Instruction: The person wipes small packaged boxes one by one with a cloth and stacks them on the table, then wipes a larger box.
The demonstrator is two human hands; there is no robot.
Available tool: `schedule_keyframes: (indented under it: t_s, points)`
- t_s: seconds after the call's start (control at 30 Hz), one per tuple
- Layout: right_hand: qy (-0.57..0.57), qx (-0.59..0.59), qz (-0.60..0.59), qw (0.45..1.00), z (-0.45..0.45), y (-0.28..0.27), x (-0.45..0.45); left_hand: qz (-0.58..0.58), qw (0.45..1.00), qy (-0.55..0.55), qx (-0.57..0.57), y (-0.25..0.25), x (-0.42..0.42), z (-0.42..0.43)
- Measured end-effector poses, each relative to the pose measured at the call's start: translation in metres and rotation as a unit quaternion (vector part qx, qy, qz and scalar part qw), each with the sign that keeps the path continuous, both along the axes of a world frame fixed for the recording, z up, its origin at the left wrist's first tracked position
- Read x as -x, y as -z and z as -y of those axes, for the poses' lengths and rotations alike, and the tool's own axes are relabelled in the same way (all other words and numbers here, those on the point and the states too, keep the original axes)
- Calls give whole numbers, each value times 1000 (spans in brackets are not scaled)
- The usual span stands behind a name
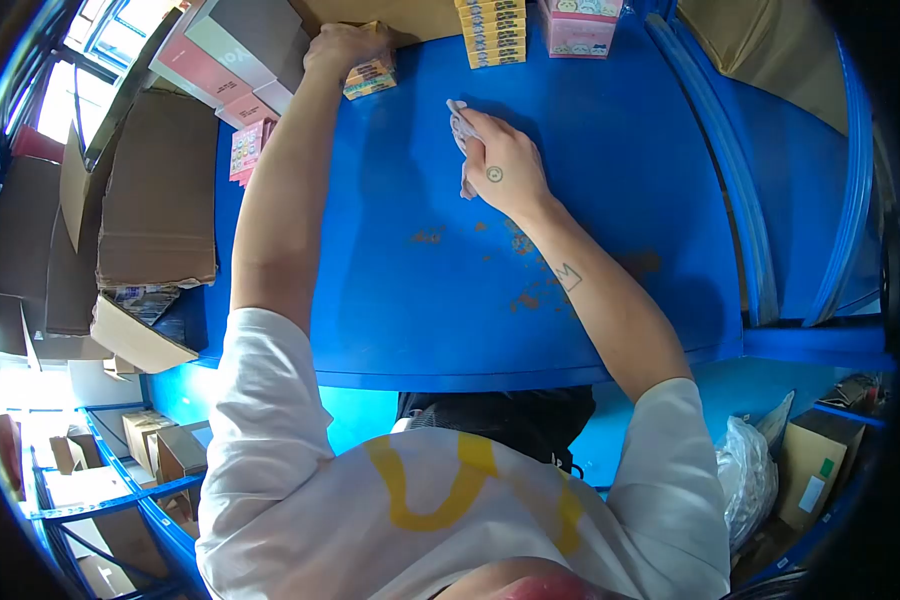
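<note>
At the back of the blue shelf surface [390,290], my left hand [344,48] is closed round the upper part of a stack of small yellow boxes [372,78]. My right hand [505,168] holds a crumpled greyish-pink cloth [461,135] against the surface near the middle. Part of the cloth is hidden under the fingers. Brown worn patches [522,240] mark the blue surface nearer to me, below my right hand.
Another yellow stack [494,35] and a pink box [580,30] stand at the back. White and pink boxes [232,50] and a small pink stack [249,150] are at the back left. Open cardboard [158,190] lies left; blue rails [720,150] run along the right.
</note>
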State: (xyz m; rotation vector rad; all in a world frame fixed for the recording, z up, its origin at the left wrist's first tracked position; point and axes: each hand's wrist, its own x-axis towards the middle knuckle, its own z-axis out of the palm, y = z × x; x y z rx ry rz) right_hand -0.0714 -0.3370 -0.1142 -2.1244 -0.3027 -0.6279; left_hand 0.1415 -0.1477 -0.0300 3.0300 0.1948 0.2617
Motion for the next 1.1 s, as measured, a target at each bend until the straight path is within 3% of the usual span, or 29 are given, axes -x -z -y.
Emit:
schedule_keyframes:
  t_s: [0.4,0.53,0.73,0.9,1.1]
  points:
    - [-2,8,-9,1000,2,-5,0,48,998,-6,31,3,3,5]
    - [-3,15,-17,1000,1,-2,2,3,983,-5,185,2,3,-2]
    - [-10,12,-16,1000,0,-3,2,-42,984,-34,172,7,-11,-2]
    - [-9,12,-29,999,0,-5,5,-58,993,38,96,18,-24,-9]
    - [1,18,-21,1000,1,-6,3,-3,992,-39,120,8,-2,9]
